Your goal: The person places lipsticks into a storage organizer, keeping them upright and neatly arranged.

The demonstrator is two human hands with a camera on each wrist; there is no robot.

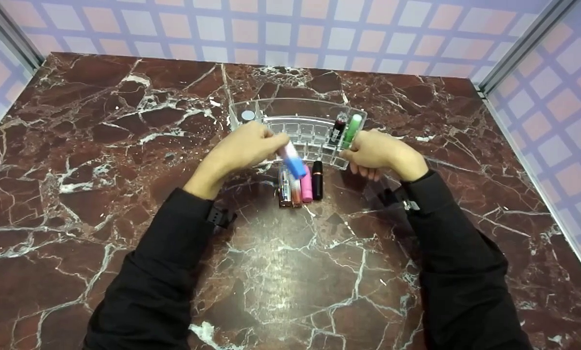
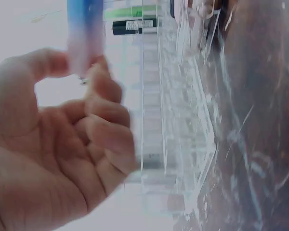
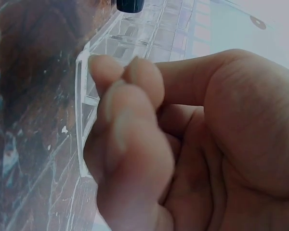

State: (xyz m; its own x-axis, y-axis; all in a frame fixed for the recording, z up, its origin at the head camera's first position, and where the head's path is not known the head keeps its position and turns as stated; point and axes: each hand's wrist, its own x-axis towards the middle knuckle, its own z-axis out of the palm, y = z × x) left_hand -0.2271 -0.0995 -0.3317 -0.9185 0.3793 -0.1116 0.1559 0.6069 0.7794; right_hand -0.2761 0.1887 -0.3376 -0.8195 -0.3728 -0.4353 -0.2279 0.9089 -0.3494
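Left hand (image 1: pixel 246 146) pinches a slanting blue-and-white tube (image 1: pixel 294 164), blue end toward wearer; right hand (image 1: pixel 380 150) at clear organizer (image 1: pixel 293 130), grip unclear.

Marbled table (image 1: pixel 271 272) beneath clear organizer (image 1: pixel 302 130), tubes (image 1: pixel 306 187).

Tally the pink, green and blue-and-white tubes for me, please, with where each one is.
Pink tube: 1, on the table
Green tube: 1, in the clear organizer
Blue-and-white tube: 1, in the left hand
Total: 3
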